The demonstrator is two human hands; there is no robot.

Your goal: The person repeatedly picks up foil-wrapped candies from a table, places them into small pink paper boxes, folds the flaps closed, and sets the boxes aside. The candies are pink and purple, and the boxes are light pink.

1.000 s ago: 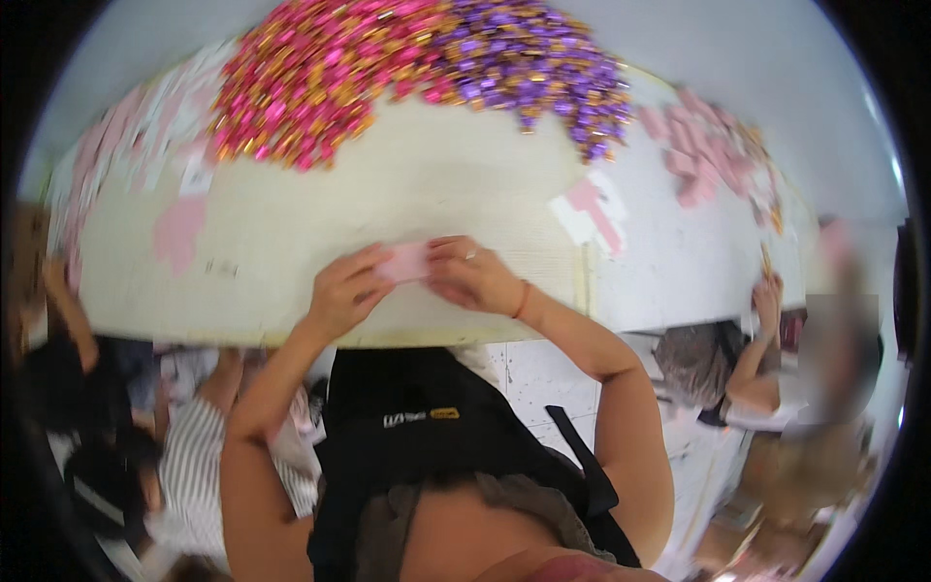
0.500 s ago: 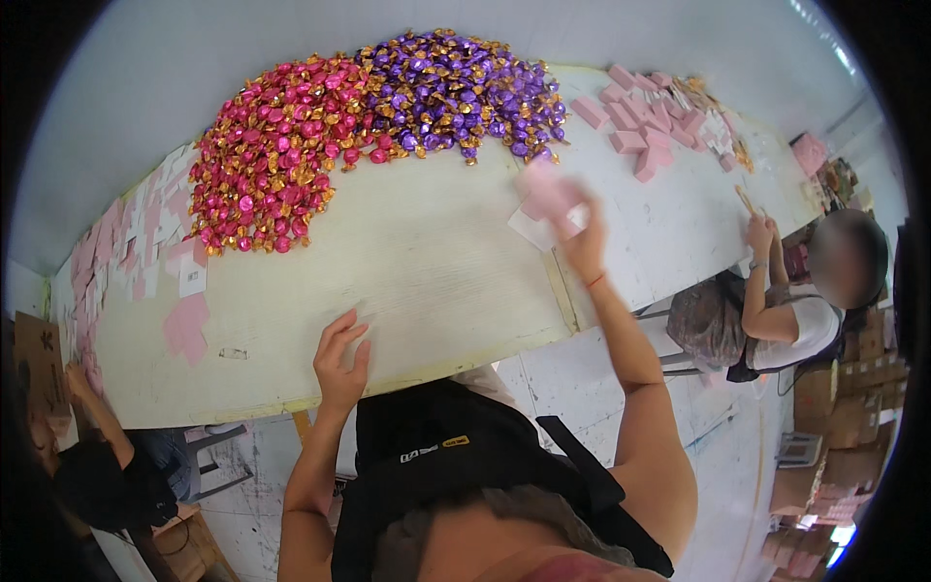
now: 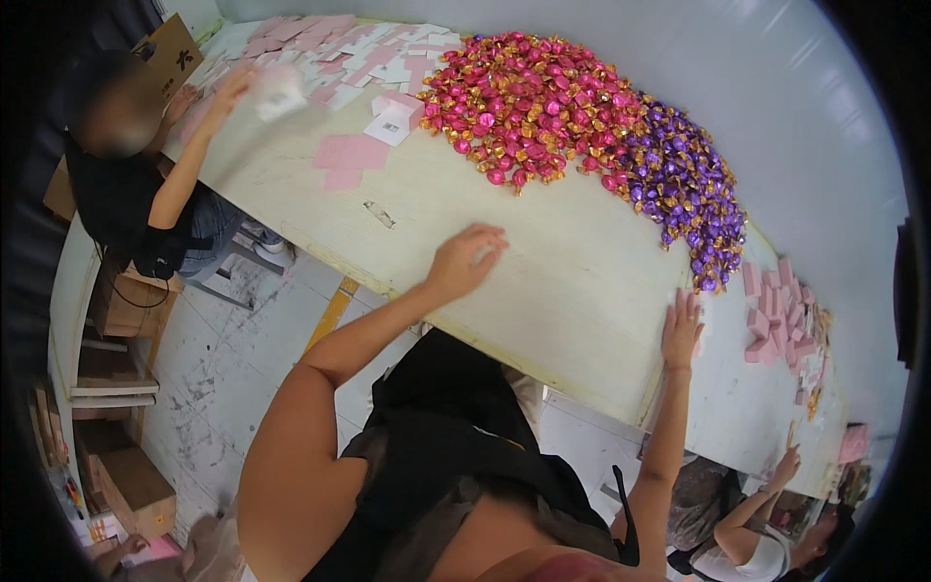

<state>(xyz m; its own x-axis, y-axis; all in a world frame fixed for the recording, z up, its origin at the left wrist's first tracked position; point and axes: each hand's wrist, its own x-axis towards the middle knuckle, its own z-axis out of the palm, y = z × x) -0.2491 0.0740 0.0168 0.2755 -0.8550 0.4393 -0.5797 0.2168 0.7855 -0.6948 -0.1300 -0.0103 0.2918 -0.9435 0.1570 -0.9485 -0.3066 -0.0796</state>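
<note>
The left hand is over the white table, half open with bent fingers and nothing in it. The right hand is spread out almost flat, its fingers long and straight. A pink and white card peeks out beside it; I can't tell if the hand presses it. Purple candies lie just beyond, next to pink candies. Little pink boxes sit to the right.

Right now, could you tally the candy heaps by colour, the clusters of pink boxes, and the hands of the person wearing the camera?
Hot-pink candy heap: 1
Purple candy heap: 1
Pink box cluster: 1
Left hand and right hand of the wearer: 2
Total: 5
</note>
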